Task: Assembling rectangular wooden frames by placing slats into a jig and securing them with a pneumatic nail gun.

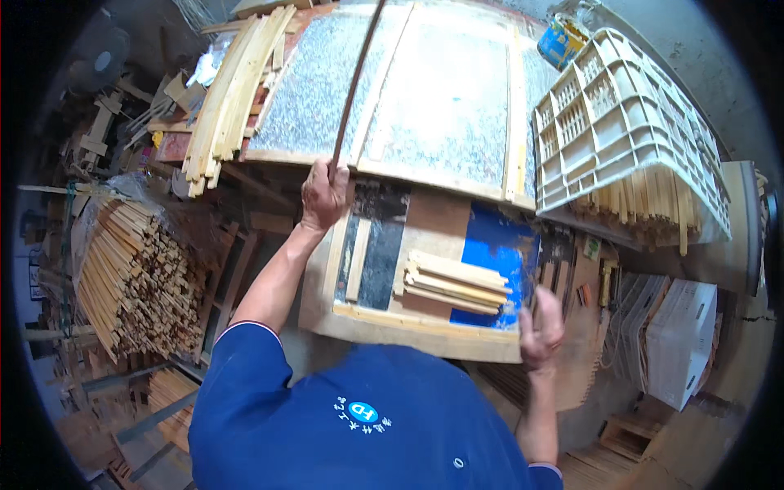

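My left hand [325, 194] is closed round the lower end of a long, thin, dark brown stick [359, 77], which rises past the top of the picture. At the right side of a low wooden tray [425, 323], my right hand [541, 328] is slightly blurred, its thumb and fingers apart with nothing seen between them. A small stack of short pale wooden strips [453, 282] lies in the tray on a brown and blue surface, to the left of my right hand. Another pale strip [358, 260] lies alone near the tray's left side.
Beyond the tray stands a table [441, 98] with a mottled grey top. Long wooden slats [237, 94] lie on its left; a white plastic crate [604, 106] leans over more sticks at right. A large stick bundle [147, 278] stands left. A blue tin [562, 42] sits behind.
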`<state>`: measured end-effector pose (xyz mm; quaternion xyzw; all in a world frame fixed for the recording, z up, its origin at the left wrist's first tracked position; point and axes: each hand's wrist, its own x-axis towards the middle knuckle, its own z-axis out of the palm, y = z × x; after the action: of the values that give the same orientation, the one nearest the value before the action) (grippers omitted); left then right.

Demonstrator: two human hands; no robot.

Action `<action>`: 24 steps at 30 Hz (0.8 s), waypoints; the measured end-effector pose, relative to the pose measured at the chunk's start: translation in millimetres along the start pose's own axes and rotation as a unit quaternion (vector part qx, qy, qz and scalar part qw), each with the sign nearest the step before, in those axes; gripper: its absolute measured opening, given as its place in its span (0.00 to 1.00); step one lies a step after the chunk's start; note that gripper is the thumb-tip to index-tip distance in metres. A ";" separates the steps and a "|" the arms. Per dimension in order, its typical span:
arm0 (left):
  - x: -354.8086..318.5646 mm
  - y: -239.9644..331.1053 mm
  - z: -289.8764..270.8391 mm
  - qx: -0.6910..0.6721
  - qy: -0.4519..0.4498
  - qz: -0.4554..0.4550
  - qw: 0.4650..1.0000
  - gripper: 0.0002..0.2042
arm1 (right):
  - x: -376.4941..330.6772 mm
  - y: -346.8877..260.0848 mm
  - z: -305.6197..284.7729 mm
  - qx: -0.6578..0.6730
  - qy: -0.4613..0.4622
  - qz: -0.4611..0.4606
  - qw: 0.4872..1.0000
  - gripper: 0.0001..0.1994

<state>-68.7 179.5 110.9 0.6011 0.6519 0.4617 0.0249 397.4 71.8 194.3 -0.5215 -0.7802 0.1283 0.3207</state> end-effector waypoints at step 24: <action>-216.2 150.1 84.1 0.125 -0.258 0.150 0.946 0.15 | 90.2 163.0 150.3 -0.155 -0.209 -0.221 0.940 0.25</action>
<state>154.6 30.8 44.6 0.7887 0.5780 0.2041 0.0473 398.7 241.8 25.8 -0.3410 -0.9353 0.0382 0.0863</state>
